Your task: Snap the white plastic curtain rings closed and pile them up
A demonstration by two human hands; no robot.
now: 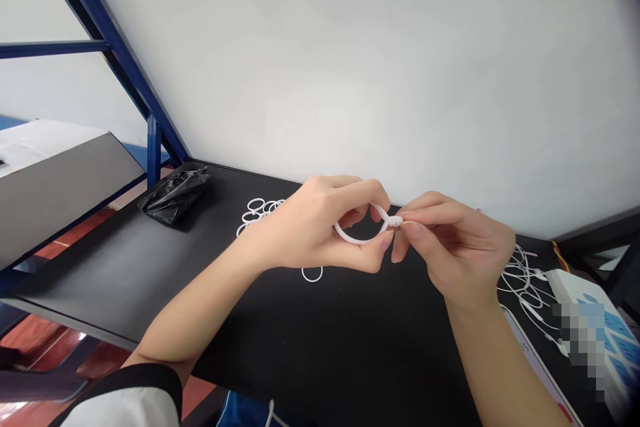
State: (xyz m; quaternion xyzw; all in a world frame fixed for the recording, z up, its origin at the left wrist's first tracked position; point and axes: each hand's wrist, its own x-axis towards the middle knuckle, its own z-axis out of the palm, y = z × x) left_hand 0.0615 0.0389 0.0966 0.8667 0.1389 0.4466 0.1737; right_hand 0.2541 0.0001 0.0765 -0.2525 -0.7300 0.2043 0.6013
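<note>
My left hand is curled around a white ring, thumb and fingers gripping it above the black table. On the ring's right side, a small white knobbly piece sticks out where the ring's ends come together. My right hand pinches that piece between thumb and forefinger; its exact shape is partly covered. Several thin white rings lie behind my left wrist, partly hidden by it. One more loose ring rests on the table below my left hand.
A crumpled black plastic bag sits at the table's back left. On the right are tangled white cables, a white and blue box and a flat pale device partly under my forearm. A blue metal frame rises at left, before a white wall.
</note>
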